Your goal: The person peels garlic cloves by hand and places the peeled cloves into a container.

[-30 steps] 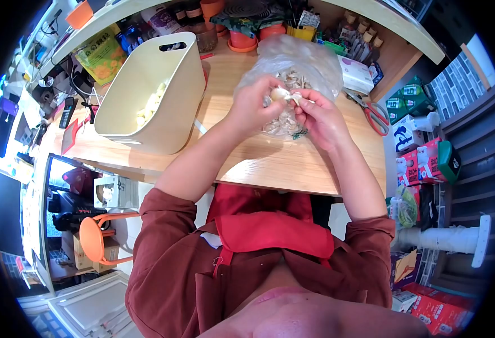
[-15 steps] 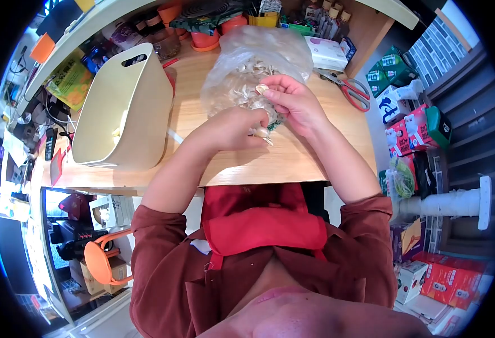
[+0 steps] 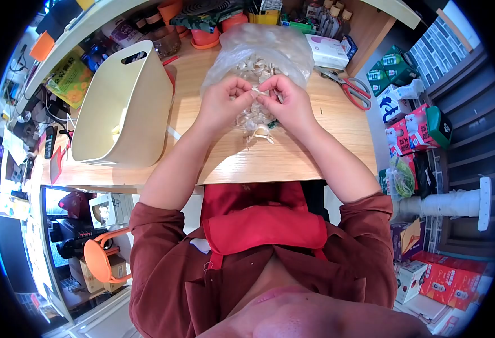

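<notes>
Both hands meet over the clear plastic bag (image 3: 267, 42), which holds a heap of papery garlic skins (image 3: 253, 66). My left hand (image 3: 224, 102) and my right hand (image 3: 288, 105) pinch a small pale garlic clove (image 3: 255, 91) between their fingertips; the fingers cover much of it. Closer to me, a piece of garlic (image 3: 260, 135) with a dry stalk lies on the table beside the bag's near edge. To the left of the hands stands a tall cream bin (image 3: 151, 107), with a few pale cloves (image 3: 116, 133) visible inside.
Red-handled scissors (image 3: 353, 93) lie at the table's right, near a white box (image 3: 326, 52). Potted items, including an orange pot (image 3: 204, 39), and small bottles (image 3: 335, 19) line the back under a shelf. Boxes (image 3: 414, 132) are stacked on the right, off the table.
My left hand has moved up and away from me to meet the right hand at the clove. The garlic piece it had held now lies on the table.
</notes>
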The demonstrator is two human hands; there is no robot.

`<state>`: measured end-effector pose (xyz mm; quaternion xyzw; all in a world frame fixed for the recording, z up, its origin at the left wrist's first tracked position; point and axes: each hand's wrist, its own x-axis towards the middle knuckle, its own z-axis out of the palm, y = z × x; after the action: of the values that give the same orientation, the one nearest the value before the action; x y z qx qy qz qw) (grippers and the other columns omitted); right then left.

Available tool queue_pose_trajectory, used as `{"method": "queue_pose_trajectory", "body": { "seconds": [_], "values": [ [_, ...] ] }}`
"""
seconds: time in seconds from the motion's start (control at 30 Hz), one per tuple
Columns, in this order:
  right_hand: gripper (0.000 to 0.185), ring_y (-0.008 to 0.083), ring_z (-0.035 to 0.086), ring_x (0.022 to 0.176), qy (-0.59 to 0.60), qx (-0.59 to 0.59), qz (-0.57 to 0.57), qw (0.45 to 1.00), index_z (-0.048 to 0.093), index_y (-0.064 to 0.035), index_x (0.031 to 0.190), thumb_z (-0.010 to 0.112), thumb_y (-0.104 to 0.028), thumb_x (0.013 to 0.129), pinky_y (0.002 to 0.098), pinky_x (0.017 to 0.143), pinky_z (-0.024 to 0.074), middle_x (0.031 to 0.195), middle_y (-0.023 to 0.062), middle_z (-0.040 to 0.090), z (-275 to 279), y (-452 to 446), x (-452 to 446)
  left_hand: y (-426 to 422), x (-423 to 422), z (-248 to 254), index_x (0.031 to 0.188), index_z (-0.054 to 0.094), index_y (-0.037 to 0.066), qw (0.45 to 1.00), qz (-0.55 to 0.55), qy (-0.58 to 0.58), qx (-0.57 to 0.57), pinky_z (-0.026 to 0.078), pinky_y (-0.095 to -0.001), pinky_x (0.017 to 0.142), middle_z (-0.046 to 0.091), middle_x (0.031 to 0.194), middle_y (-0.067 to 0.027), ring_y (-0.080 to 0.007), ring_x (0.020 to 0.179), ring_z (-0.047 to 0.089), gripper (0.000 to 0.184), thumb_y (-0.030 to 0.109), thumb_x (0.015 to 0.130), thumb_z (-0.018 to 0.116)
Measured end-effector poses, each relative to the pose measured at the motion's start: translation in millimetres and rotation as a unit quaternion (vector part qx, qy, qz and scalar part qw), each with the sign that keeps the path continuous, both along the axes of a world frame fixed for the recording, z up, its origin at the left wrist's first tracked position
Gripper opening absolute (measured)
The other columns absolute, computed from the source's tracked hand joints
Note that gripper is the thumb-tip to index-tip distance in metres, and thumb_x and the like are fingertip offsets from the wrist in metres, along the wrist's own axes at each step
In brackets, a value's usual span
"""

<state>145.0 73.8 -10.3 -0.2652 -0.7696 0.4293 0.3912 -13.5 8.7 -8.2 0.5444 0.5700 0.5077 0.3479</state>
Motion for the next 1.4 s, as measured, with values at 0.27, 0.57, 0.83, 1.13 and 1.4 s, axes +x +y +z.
{"method": "queue_pose_trajectory", "body": {
  "seconds": [0.27, 0.57, 0.83, 1.13, 1.4],
  "values": [
    [0.020, 0.0099, 0.048, 0.061, -0.024, 0.058, -0.005, 0.998, 0.056, -0.0059, 0.086, 0.069, -0.007, 0.071, 0.0238, 0.057, 0.0428, 0.072, 0.0023, 0.054, 1, -2, 0, 3, 0, -6, 0.085, 0.060, 0.000, 0.999, 0.026, -0.015, 0.035, 0.040, -0.0200, 0.056, 0.058, 0.069, 0.0002, -0.0046, 0.062, 0.050, 0.013, 0.009, 0.075, 0.062],
    [0.019, 0.0041, 0.041, 0.067, -0.028, -0.043, 0.044, 0.998, 0.055, -0.0037, 0.091, 0.066, -0.006, 0.075, 0.0178, 0.063, 0.0379, 0.074, -0.0046, 0.049, 1, 1, 1, 1, 2, 0, 0.083, 0.061, -0.001, 0.999, 0.042, -0.011, 0.031, 0.040, -0.0197, 0.056, 0.059, 0.069, -0.0001, -0.0045, 0.063, 0.050, 0.012, 0.008, 0.074, 0.062],
    [0.021, 0.0069, 0.051, 0.068, -0.012, -0.064, 0.064, 0.996, 0.058, -0.0024, 0.091, 0.067, -0.016, 0.078, 0.0220, 0.063, 0.0445, 0.075, 0.0007, 0.057, -4, 5, 0, 2, -1, -3, 0.081, 0.061, -0.001, 0.999, 0.038, -0.007, 0.034, 0.041, -0.0194, 0.056, 0.059, 0.069, -0.0003, -0.0042, 0.064, 0.050, 0.011, 0.007, 0.073, 0.062],
    [0.016, 0.0041, 0.047, 0.068, 0.043, -0.198, 0.128, 0.971, 0.056, -0.0031, 0.095, 0.057, -0.016, 0.086, 0.0185, 0.059, 0.0388, 0.079, -0.0016, 0.056, -4, 9, 4, 0, -2, 2, 0.081, 0.060, 0.000, 0.999, 0.026, -0.032, 0.028, 0.042, -0.0192, 0.058, 0.060, 0.071, -0.0011, -0.0047, 0.065, 0.052, 0.008, 0.004, 0.075, 0.059],
    [0.018, 0.0053, 0.048, 0.072, 0.076, -0.236, 0.129, 0.960, 0.055, -0.0010, 0.099, 0.057, -0.014, 0.085, 0.0196, 0.064, 0.0409, 0.079, -0.0015, 0.054, 3, 9, 4, 2, -3, 2, 0.087, 0.059, 0.001, 0.997, 0.007, -0.071, 0.043, 0.043, -0.0198, 0.060, 0.059, 0.074, -0.0009, -0.0057, 0.067, 0.054, 0.010, 0.004, 0.078, 0.058]
  ]
}}
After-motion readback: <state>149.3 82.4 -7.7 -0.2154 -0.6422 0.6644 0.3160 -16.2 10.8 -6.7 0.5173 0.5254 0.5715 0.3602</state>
